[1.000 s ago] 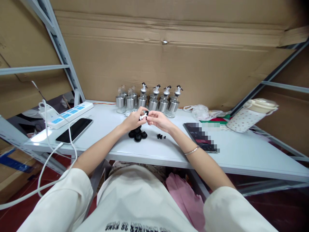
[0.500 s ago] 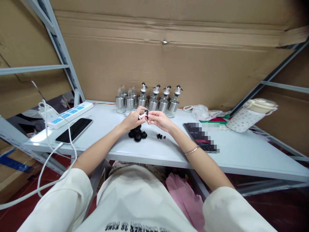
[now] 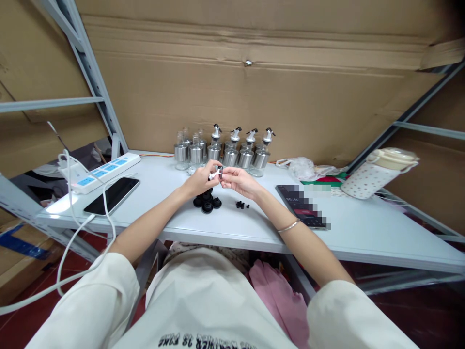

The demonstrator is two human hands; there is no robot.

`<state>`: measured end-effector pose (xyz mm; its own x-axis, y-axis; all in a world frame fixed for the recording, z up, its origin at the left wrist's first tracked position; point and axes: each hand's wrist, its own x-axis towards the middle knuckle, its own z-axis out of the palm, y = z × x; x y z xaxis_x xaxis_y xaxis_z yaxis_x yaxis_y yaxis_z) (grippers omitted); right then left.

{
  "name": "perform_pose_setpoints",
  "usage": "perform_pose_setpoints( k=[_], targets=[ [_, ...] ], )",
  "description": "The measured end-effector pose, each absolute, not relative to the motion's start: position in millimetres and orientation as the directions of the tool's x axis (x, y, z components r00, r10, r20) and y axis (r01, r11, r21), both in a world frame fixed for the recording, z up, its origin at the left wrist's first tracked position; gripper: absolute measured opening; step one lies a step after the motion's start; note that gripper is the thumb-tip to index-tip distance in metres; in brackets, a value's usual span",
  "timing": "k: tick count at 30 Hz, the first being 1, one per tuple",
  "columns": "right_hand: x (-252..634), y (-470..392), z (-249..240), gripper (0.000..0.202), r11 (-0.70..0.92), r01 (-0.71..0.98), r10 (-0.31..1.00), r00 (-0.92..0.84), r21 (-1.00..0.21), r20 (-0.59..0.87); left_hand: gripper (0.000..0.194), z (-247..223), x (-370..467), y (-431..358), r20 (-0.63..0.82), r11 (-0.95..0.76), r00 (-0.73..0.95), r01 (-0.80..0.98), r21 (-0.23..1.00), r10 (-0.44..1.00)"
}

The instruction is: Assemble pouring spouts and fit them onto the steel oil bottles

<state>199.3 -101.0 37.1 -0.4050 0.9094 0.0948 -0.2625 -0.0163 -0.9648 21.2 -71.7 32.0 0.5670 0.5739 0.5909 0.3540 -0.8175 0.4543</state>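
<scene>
My left hand point(image 3: 201, 180) is closed on a white pourer spout point(image 3: 215, 174), its thumb and fingers pinching it above the table. My right hand point(image 3: 240, 182) meets it from the right, fingertips pinched on a small black part point(image 3: 220, 170) at the spout's end. Whether the two pieces are joined I cannot tell. Below my left hand lies a cluster of round black stoppers point(image 3: 207, 206). Several tiny black caps point(image 3: 240, 205) rest on the table under my right hand.
Behind my hands stand glass bottles with steel sleeves point(image 3: 230, 157), several topped by pourers point(image 3: 250, 135). A phone point(image 3: 112, 196) and power strip point(image 3: 107, 172) lie left. On the right are a dark tablet-like device point(image 3: 300, 206), plastic bag point(image 3: 301, 168) and tilted dotted bottle point(image 3: 378, 174).
The small black part at the spout has turned slightly between my fingertips. Both hands stay in nearly the same place.
</scene>
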Motion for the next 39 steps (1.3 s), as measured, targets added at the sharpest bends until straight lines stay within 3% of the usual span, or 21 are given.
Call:
perform_pose_setpoints(
  k=[16, 32, 39],
  targets=[
    [198.9, -97.5, 31.6, 0.028, 0.005, -0.284, 0.89, -0.436, -0.959, 0.134, 0.026, 30.4, 21.5, -70.4, 0.619, -0.83, 0.554, 0.333, 0.448, 0.557],
    [186.8, -99.0, 27.7, 0.03, 0.092, -0.365, 0.901, -0.366, -0.926, 0.234, 0.023, 28.3, 26.1, -77.9, 0.659, -0.785, 0.427, 0.373, 0.495, 0.619],
    [187.0, -103.1, 34.7, 0.028, 0.004, -0.381, 0.893, -0.414, -0.925, 0.175, 0.022, 32.6, 20.3, -72.3, 0.667, -0.835, 0.503, 0.309, 0.454, 0.549]
  ],
)
